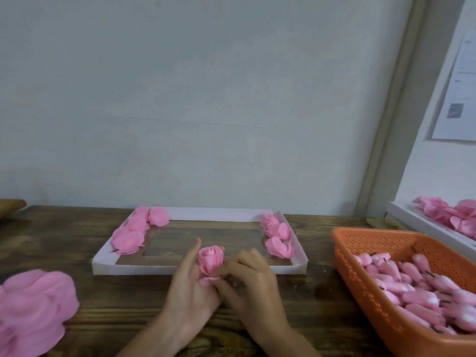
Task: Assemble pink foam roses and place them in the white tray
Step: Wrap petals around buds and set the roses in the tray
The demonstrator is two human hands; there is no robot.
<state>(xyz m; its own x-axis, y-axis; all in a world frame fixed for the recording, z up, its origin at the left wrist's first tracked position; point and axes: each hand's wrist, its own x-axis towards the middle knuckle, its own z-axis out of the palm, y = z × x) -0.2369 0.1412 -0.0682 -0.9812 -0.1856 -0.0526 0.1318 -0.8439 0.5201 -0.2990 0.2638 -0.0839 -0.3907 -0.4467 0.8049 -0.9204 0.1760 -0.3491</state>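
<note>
Your two hands meet at the middle of the view around a single pink foam rose [210, 260], held upright over the table just in front of the tray's near rim. Your left hand [190, 287] cradles the bloom from below and from the left, with one finger raised straight along its side and the others tucked beneath. Your right hand [253, 279] has its fingers curled in, pinching at the base of the rose where a loose petal edge sticks out. This looks like a wrapping grip: one hand steadies the bud while the other presses an outer petal into place. The exact fingertip contact under the bloom is hidden.

Just beyond your hands lies a shallow white rectangular cardboard tray [180, 269], with wood grain showing across its floor. Finished roses sit at its two short ends, a cluster on the left [134, 233] and three on the right [277, 235]. The middle is open, probably so the rows fill inward. The rose you hold is not yet in the tray.

Supplies flank you within reach:
- **Lower left:** a heap of loose pink foam petals [33, 313].
- **Right:** an orange perforated plastic basket [360, 249] full of pink foam buds on dark stems [417, 295].
- **Farther right:** a second white tray [425, 222] holding more pink petals.

Everything rests on a dark brown wooden table [116, 313].
</note>
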